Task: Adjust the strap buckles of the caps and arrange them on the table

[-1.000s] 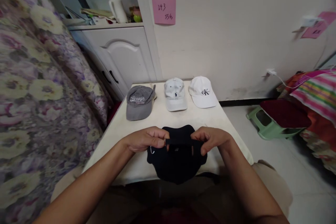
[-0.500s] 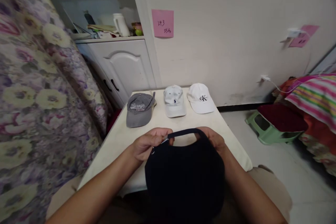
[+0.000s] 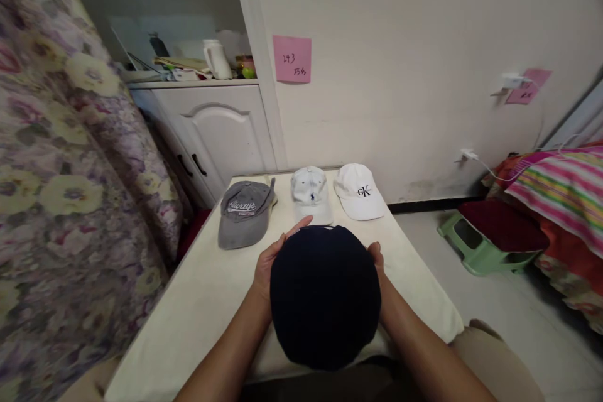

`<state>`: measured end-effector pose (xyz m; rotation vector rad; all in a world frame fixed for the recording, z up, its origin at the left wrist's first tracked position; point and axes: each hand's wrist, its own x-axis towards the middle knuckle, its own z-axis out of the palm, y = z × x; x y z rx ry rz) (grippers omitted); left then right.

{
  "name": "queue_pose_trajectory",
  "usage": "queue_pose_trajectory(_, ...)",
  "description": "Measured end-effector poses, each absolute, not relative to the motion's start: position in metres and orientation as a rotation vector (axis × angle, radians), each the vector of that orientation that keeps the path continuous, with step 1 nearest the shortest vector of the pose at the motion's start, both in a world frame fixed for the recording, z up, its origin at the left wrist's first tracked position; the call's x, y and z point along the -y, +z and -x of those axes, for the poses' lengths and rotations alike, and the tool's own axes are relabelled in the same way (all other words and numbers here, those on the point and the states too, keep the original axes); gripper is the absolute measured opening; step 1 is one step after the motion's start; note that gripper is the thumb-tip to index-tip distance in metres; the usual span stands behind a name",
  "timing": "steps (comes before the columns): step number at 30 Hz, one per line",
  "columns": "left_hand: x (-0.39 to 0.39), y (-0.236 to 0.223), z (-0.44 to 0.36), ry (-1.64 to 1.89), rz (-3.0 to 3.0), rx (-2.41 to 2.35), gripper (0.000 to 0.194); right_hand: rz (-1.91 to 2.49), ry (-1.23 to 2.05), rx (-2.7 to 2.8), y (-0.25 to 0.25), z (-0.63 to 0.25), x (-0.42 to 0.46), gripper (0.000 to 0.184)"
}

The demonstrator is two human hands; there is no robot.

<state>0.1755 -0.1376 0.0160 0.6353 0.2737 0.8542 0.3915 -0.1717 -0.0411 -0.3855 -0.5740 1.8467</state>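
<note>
Between both hands is a dark navy cap [image 3: 325,298], its rounded crown towards me, held over the near part of the cloth-covered table [image 3: 202,320]. My left hand [image 3: 271,260] grips its left side, fingers partly behind the cap. On the right side my right hand [image 3: 379,264] holds it, most of its fingers hidden. Beyond the cap, a grey cap [image 3: 245,213] with white lettering lies at the table's left. A pale blue cap [image 3: 309,191] with a small dark emblem sits in the middle, and a white cap [image 3: 358,191] with black letters is at its right.
A floral curtain [image 3: 70,201] hangs at the left, beside a white cabinet [image 3: 226,132]. Behind the table rises a wall with a pink note [image 3: 292,59]. To the right stand a green stool [image 3: 464,245] with a dark red top and a bed with a striped cover [image 3: 565,182].
The dark cap has tipped so its crown now faces me and its back strap opening is almost out of sight. Both hands have shifted from the strap to the cap's sides.
</note>
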Motion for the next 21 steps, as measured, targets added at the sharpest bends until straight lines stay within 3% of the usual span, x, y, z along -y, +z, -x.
queue_pose_trajectory(8,0.119,-0.004,-0.189,1.020,-0.545,-0.303,0.053,0.477,1.851,0.378,-0.051,-0.397,0.149,0.021)
queue_pose_trajectory(17,0.115,-0.049,-0.173,0.979,-0.470,-0.190,0.042,0.436,1.779,0.235,-0.058,-0.403,0.127,0.015)
queue_pose_trajectory(21,0.112,-0.067,-0.172,1.071,-0.408,-0.329,0.037,0.440,1.829,0.215,-0.073,-0.405,0.123,0.022)
